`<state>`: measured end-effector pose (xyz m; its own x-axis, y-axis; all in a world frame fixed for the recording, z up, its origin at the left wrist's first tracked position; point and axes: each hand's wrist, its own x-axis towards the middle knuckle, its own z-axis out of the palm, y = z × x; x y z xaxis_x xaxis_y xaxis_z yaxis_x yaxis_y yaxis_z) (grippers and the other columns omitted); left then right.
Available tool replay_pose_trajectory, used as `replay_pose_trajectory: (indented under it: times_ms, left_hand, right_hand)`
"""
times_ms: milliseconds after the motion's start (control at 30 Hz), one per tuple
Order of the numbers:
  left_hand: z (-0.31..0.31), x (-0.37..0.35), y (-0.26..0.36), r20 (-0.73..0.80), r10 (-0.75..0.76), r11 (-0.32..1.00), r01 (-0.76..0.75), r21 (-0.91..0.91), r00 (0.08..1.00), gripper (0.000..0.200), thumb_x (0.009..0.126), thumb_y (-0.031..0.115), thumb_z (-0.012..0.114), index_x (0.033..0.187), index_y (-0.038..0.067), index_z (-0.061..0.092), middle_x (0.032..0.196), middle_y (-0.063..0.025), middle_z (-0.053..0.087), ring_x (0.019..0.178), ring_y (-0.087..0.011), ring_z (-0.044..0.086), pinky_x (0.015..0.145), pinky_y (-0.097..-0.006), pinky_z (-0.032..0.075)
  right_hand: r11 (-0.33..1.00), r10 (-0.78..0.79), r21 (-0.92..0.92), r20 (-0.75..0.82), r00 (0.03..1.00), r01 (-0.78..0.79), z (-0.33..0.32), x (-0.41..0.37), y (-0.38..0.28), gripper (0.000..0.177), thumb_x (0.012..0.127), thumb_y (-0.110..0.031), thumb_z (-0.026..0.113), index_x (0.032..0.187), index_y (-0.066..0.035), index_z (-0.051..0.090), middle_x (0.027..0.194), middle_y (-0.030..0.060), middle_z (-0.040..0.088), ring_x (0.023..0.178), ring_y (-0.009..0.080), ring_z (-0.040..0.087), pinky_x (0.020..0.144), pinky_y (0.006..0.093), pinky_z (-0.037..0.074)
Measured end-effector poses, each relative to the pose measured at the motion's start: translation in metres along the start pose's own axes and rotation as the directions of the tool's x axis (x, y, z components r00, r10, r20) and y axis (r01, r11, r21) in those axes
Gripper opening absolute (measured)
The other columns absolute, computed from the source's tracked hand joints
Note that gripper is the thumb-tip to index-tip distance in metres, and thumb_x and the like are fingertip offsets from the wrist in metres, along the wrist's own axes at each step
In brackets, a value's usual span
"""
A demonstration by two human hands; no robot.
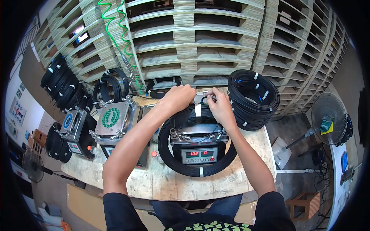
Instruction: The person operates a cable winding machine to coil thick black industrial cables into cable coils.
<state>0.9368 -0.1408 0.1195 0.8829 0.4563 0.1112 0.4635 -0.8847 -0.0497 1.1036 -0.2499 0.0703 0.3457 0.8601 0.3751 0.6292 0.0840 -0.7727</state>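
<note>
A coil of black cable (165,154), bound with white tape, leans around the front of a machine with a red-lit digital display (199,154). Above the coil's top, my left hand (179,97) is closed, its fingertips turned away so that what they grip is hidden. Beside it, my right hand (221,107) pinches a thin black cable end (204,99) near a small metal part at the back of the machine. Between both hands lies a white tape band (198,110) on the coil.
A tall stack of black cable coils (252,100) stands right of my right hand. To the left are a machine with a green round fixture (111,118) and one with a blue ring (68,121). A bottle (156,156) is near the coil; a fan (327,115) stands at right.
</note>
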Motion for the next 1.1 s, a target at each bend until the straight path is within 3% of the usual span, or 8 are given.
replay_pose_trajectory:
  times_ms: [133, 367, 467, 567, 767, 867, 967, 1100]
  left_hand:
    - [-0.001, -0.001, 0.002, -0.021, 0.002, 1.000, -0.001, 0.027, 1.000, 0.012, 0.089, 0.012, 0.071, 0.089, 0.000, 0.075, 0.086, -0.0198, 0.074, 0.088, -0.0392, 0.073, 0.076, -0.0482, 0.059]
    - [0.008, 0.006, -0.013, 0.038, 0.039, 0.994, -0.035, -0.104, 0.998, 0.010, 0.087, 0.009, 0.071, 0.091, 0.001, 0.076, 0.090, -0.0210, 0.074, 0.088, -0.0389, 0.073, 0.075, -0.0474, 0.060]
    - [-0.013, 0.015, 0.009, 0.135, 0.011, 0.995, -0.024, 0.094, 0.991, 0.011, 0.085, 0.006, 0.072, 0.094, 0.002, 0.076, 0.094, -0.0220, 0.075, 0.089, -0.0390, 0.074, 0.075, -0.0472, 0.060]
    - [-0.009, 0.039, 0.021, 0.182, 0.035, 0.982, -0.067, 0.175, 0.983, 0.014, 0.083, 0.005, 0.072, 0.096, 0.001, 0.077, 0.098, -0.0219, 0.075, 0.090, -0.0389, 0.075, 0.075, -0.0469, 0.061]
    - [-0.013, 0.048, 0.021, 0.322, -0.034, 0.982, -0.027, 0.185, 0.946, 0.019, 0.082, 0.005, 0.077, 0.101, 0.005, 0.079, 0.105, -0.0179, 0.077, 0.100, -0.0333, 0.075, 0.080, -0.0434, 0.062]
    - [-0.006, 0.048, -0.004, 0.362, 0.013, 1.000, -0.009, -0.015, 0.932, 0.016, 0.079, 0.005, 0.080, 0.095, 0.004, 0.079, 0.101, -0.0179, 0.077, 0.097, -0.0331, 0.075, 0.078, -0.0429, 0.061]
    - [-0.004, 0.039, -0.020, 0.271, 0.024, 0.979, 0.032, -0.199, 0.962, 0.015, 0.076, 0.006, 0.083, 0.090, 0.003, 0.079, 0.095, -0.0186, 0.077, 0.092, -0.0340, 0.075, 0.076, -0.0412, 0.060]
    - [-0.001, 0.038, -0.014, 0.222, 0.022, 0.975, 0.028, -0.219, 0.975, 0.013, 0.077, 0.001, 0.081, 0.090, -0.001, 0.077, 0.086, -0.0171, 0.077, 0.083, -0.0308, 0.075, 0.076, -0.0390, 0.059]
  right_hand:
    - [1.000, 0.000, -0.010, 0.005, 1.000, 0.000, -0.002, 0.000, -0.001, 0.017, 0.096, -0.017, 0.061, 0.105, -0.004, 0.067, 0.090, 0.0221, 0.073, 0.088, 0.0410, 0.071, 0.078, 0.0490, 0.053]
    - [1.000, 0.002, -0.027, 0.003, 1.000, -0.002, -0.002, -0.002, -0.002, 0.018, 0.096, -0.017, 0.060, 0.105, -0.004, 0.067, 0.091, 0.0233, 0.073, 0.090, 0.0429, 0.070, 0.078, 0.0504, 0.053]
    - [1.000, -0.021, -0.011, -0.012, 1.000, 0.021, 0.000, -0.001, 0.000, 0.018, 0.096, -0.017, 0.060, 0.105, -0.003, 0.067, 0.089, 0.0239, 0.072, 0.089, 0.0433, 0.070, 0.078, 0.0505, 0.053]
    - [1.000, 0.013, -0.004, 0.008, 1.000, -0.013, 0.001, 0.001, 0.004, 0.019, 0.096, -0.017, 0.060, 0.106, -0.003, 0.067, 0.088, 0.0245, 0.072, 0.088, 0.0435, 0.070, 0.077, 0.0508, 0.053]
    - [1.000, 0.001, -0.008, -0.006, 1.000, -0.001, 0.002, 0.001, 0.004, 0.020, 0.096, -0.018, 0.060, 0.106, -0.002, 0.067, 0.088, 0.0246, 0.072, 0.088, 0.0432, 0.070, 0.078, 0.0507, 0.053]
    - [1.000, 0.010, -0.014, 0.002, 1.000, -0.010, -0.001, -0.001, -0.001, 0.020, 0.096, -0.018, 0.060, 0.106, -0.002, 0.067, 0.089, 0.0240, 0.072, 0.089, 0.0430, 0.071, 0.079, 0.0502, 0.054]
    - [0.999, 0.033, -0.010, 0.014, 0.999, -0.033, -0.004, -0.002, -0.006, 0.020, 0.096, -0.018, 0.060, 0.105, -0.002, 0.067, 0.091, 0.0237, 0.073, 0.090, 0.0429, 0.071, 0.079, 0.0501, 0.054]
    - [1.000, -0.009, 0.002, -0.007, 1.000, 0.009, 0.000, 0.000, 0.003, 0.019, 0.096, -0.018, 0.061, 0.104, -0.003, 0.068, 0.092, 0.0238, 0.073, 0.090, 0.0428, 0.071, 0.079, 0.0501, 0.054]
